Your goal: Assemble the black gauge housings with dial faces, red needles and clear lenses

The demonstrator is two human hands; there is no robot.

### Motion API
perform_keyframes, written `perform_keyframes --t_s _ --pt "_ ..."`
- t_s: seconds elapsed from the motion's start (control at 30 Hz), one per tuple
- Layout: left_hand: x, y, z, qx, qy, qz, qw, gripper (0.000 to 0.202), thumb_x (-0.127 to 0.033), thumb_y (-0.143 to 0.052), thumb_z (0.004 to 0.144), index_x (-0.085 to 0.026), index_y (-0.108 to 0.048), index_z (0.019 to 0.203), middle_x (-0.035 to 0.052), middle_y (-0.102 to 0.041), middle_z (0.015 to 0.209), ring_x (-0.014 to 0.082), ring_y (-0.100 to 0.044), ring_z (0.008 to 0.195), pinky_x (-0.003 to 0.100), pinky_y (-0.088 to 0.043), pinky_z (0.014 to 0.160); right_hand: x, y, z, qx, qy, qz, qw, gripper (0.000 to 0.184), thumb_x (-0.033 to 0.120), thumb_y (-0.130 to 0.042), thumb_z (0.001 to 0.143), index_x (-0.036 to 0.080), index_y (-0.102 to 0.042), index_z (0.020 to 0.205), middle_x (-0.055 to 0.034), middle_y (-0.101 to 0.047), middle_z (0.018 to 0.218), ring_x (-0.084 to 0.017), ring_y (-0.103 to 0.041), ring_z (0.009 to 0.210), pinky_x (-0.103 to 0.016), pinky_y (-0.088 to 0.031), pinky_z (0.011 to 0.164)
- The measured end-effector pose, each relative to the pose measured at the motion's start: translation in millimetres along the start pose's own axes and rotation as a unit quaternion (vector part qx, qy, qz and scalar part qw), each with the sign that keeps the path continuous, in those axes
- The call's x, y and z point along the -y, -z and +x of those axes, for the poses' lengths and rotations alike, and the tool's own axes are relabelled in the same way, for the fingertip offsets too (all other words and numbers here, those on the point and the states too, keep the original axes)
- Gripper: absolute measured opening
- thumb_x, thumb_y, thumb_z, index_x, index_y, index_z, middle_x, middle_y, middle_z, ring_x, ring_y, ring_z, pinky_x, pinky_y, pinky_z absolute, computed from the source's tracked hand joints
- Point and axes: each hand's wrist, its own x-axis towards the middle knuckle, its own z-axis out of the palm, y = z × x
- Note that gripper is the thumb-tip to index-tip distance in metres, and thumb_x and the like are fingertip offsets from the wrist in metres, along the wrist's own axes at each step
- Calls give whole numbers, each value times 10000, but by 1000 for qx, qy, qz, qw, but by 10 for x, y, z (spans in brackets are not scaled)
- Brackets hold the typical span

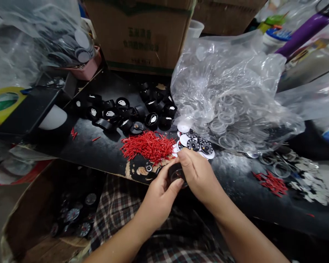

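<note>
Both of my hands are closed around a small round black gauge case [176,174] at the table's front edge. My left hand [159,195] grips its near left side, thumb across the front. From the right, my right hand [199,176] holds it, thumb near the top rim. Fingers hide much of the case, so its face is hard to make out. Just beyond lie a heap of thin red pointers [149,146] and a small pile of black-and-white dial discs [193,143]. Several open black cases [123,113] with white parts inside sit behind the pointers.
A clear plastic bag [227,84] of transparent rings stands at back right. More red pointers [271,182] and white flat pieces [308,179] lie right. Cardboard boxes [137,36] close off the back. Lower left, an open carton [16,233] holds finished-looking gauges [72,214].
</note>
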Motion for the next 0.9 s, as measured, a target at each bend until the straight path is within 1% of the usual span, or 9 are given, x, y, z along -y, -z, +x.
perform_keyframes --t_s 0.23,0.37,0.47,0.53,0.57,0.63,0.7,0.77,0.9 --pt "6 55 -65 18 -18 128 991 420 -290 -556 890 -258 -513 1306 38 -567 1371 215 -507 1267 323 -371 1082 11 -136 -29 -66 58 -36 995 378 249 -291 983 214 -403 624 22 -457 573 -137 -411 561 -296 -291 602" --pt "-73 133 -98 15 -23 177 984 440 -306 -563 880 -273 -512 1316 31 -550 1386 236 -490 1284 363 -360 1094 54 -182 -23 -46 57 8 997 397 275 -314 986 210 -424 610 24 -461 565 -135 -439 569 -291 -323 624" --pt "-60 451 -334 -10 22 188 982 429 -344 -553 879 -269 -528 1300 40 -572 1364 242 -482 1293 388 -351 1103 63 -141 -23 54 46 70 995 375 358 -360 982 211 -548 693 8 -584 650 -149 -536 658 -284 -376 675" --pt "11 802 -585 -89 55 209 972 433 -376 -508 896 -256 -510 1312 71 -604 1323 253 -527 1251 432 -366 1089 29 -97 -15 93 29 106 990 325 398 -377 973 232 -626 847 -9 -668 795 -167 -596 768 -286 -412 718" --pt "47 990 -706 -159 50 242 956 431 -395 -477 905 -247 -506 1309 88 -619 1298 264 -553 1221 468 -372 1078 9 -84 -6 93 15 117 989 316 411 -379 970 240 -637 909 -17 -686 853 -177 -612 807 -289 -426 729" --pt "72 1314 -866 -294 16 372 880 418 -395 -517 873 -222 -550 1252 119 -574 1344 305 -502 1265 534 -332 1086 -6 -97 18 88 -9 118 989 320 426 -384 963 237 -641 929 -31 -695 874 -189 -625 821 -296 -443 723" --pt "-5 1490 -844 -353 -56 484 799 427 -353 -548 853 -216 -544 1258 128 -509 1405 309 -433 1319 549 -286 1106 35 -155 34 109 3 112 988 318 414 -391 960 229 -633 869 -31 -685 828 -189 -622 788 -301 -446 705" --pt "-190 1513 -619 -335 -143 535 762 450 -290 -528 867 -221 -497 1312 118 -518 1395 269 -454 1302 503 -320 1099 106 -226 27 134 36 103 985 306 379 -398 960 224 -616 811 -26 -670 798 -182 -611 767 -311 -444 717" --pt "-697 1442 118 -277 -253 547 748 415 -185 -459 874 -198 -532 1282 112 -540 1381 240 -452 1307 443 -290 1113 116 -270 -40 137 71 91 984 277 332 -407 959 227 -614 808 -29 -673 815 -183 -612 783 -322 -460 732"
